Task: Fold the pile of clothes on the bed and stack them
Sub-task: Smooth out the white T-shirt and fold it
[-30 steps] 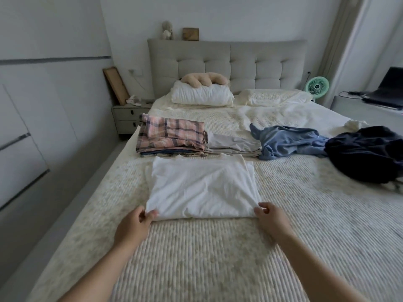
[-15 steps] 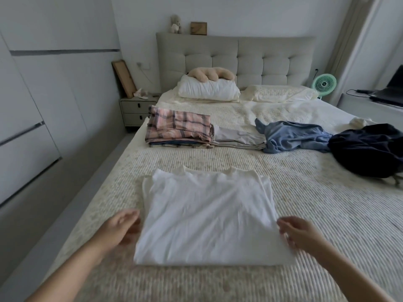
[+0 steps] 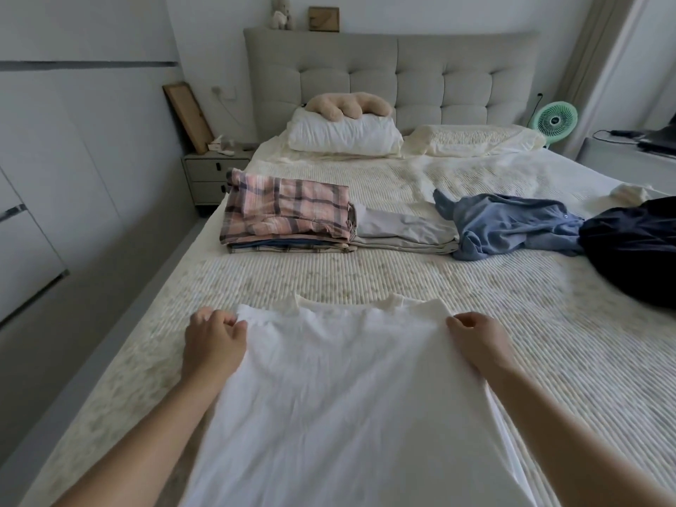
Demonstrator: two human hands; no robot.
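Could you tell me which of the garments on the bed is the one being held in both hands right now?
The white T-shirt, nearest the camera: the left hand and right hand grip its far corners. The other garments lie untouched farther up the bed.

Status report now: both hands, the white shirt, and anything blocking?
Left hand and right hand each grip a far corner of the white shirt. Shirt on bed, not yet stacked. Plaid stack lies beyond; path clear.

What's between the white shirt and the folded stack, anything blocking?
Nothing visible. Left hand and right hand grip the white shirt at its far corners; only bare bedspread lies between it and the plaid-topped stack. The blue garment lies right of that path.
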